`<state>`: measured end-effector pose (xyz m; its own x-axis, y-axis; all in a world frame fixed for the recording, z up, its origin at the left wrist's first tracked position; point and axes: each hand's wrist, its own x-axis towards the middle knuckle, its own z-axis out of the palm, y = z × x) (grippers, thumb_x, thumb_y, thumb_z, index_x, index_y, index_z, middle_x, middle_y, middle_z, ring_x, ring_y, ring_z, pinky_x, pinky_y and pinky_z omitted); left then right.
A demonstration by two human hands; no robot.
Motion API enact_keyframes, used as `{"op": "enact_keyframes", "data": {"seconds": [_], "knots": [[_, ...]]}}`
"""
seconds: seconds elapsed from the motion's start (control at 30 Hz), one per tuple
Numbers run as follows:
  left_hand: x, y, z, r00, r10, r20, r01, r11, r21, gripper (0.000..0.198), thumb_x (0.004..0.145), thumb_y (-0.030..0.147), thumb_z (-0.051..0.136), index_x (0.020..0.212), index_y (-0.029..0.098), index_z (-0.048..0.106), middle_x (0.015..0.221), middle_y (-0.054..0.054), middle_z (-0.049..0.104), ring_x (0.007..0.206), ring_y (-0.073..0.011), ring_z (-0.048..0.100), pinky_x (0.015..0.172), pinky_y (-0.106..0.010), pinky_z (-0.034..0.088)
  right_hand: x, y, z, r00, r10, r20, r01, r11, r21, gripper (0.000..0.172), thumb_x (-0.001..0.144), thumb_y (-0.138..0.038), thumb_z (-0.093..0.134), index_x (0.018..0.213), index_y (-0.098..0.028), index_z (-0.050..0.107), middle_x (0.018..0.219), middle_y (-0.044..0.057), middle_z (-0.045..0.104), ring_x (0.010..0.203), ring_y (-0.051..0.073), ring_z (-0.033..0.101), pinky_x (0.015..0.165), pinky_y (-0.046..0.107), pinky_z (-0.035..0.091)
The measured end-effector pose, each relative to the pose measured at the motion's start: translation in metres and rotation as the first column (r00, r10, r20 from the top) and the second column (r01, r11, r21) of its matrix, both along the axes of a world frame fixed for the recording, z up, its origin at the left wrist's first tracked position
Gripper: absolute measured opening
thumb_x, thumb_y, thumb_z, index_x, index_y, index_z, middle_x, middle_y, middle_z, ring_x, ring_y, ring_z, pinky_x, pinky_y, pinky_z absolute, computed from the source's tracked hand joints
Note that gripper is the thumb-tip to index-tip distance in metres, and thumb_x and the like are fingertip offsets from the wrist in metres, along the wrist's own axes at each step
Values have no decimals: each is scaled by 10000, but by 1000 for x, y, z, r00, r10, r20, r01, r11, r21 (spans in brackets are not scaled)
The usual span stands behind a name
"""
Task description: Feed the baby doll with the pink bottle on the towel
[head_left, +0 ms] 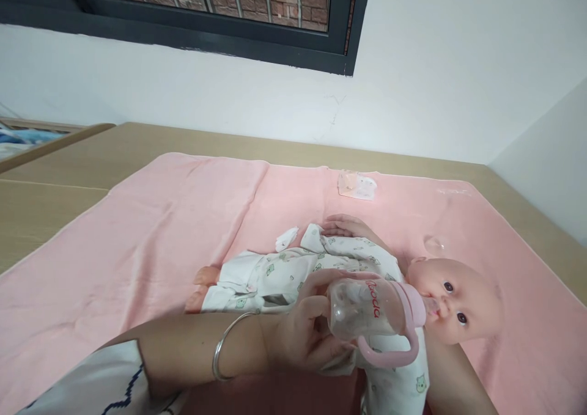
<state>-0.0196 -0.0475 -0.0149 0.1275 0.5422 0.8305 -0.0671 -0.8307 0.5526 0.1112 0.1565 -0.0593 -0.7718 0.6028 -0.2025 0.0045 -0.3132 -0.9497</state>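
I see left hand (309, 320) gripping bottle (364, 308), long axis toward doll (477, 296) mouth; right hand (346, 224) flat at doll's far side

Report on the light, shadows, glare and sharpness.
Head view: soft light, faint shadows along the folds of the pink blanket; head view: pale highlights on the clear bottle, its red lettering partly legible; head view: the doll's head reasonably sharp.
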Motion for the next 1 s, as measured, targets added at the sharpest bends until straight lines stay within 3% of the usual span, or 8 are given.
{"op": "enact_keyframes", "data": {"seconds": [0.23, 0.5, 0.67, 1.0], "knots": [[0, 1, -3, 1000, -10, -5, 10, 1000, 19, 426, 1023, 221, 723, 1373, 210, 480, 1521, -181, 452, 1473, -436, 641, 1153, -551, 638, 0, 1, -1, 1000, 20, 6, -20, 999, 25, 341, 918, -598, 776, 1185, -389, 800, 1386, 42, 757, 1441, 377, 632, 1216, 582, 534], [-1, 1, -3, 1000, -14, 4, 14, 1000, 9, 457, 997, 193, 744, 1378, 213, 492, 1529, -174, 476, 1471, -427, 642, 1156, -554, 632, 1, 0, 1, 1000, 11, -12, -12, 998, -66, 354, 907, -561, 810, 1182, -341, 777, 1418, 52, 740, 1439, 374, 638, 1256, 595, 503], [-1, 1, -4, 1000, -15, 10, 15, 1000, 12, 458, 1003, 235, 759, 1379, 215, 498, 1546, -176, 488, 1488, -427, 629, 1159, -547, 635, 3, -1, 2, 999, 29, -28, -29, 999, -21, 328, 907, -584, 796, 1182, -405, 788, 1413, 32, 741, 1446, 396, 625, 1240, 603, 515], [-1, 0, 1, 1000, -14, -12, 14, 1000, -11, 407, 1031, 243, 728, 1358, 233, 487, 1527, -168, 496, 1460, -445, 656, 1136, -558, 656, 4, 0, -1, 1000, 18, -17, -17, 999, 50, 319, 919, -554, 756, 1195, -402, 798, 1393, 46, 748, 1403, 397, 654, 1173, 614, 536]]}}
